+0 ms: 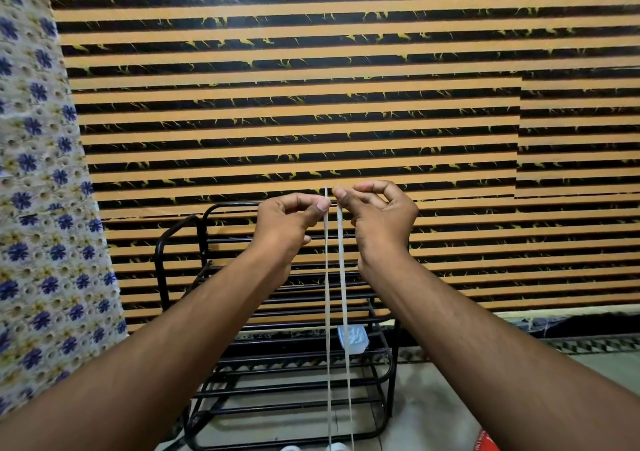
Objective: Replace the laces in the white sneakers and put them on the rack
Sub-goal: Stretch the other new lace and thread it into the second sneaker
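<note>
Wall (346, 87): orange and black stripes, fills the upper frame.
Curtain (41, 173): blue-flowered, left edge.
Rack (277, 364): black metal, lower centre, below both hands.
Left hand (287, 222): centre, pinching one lace strand.
Right hand (377, 218): just beside it, pinching the other.
Lace (334, 312): two white strands hanging to the bottom edge.

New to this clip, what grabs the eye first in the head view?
The wall of orange and black horizontal stripes fills most of the view. At centre, the left hand and right hand each pinch one of two thin white lace strands, held up side by side and hanging straight down out of the bottom edge. Behind them stands a black metal wire shoe rack, with a small translucent plastic container on a shelf.
</note>
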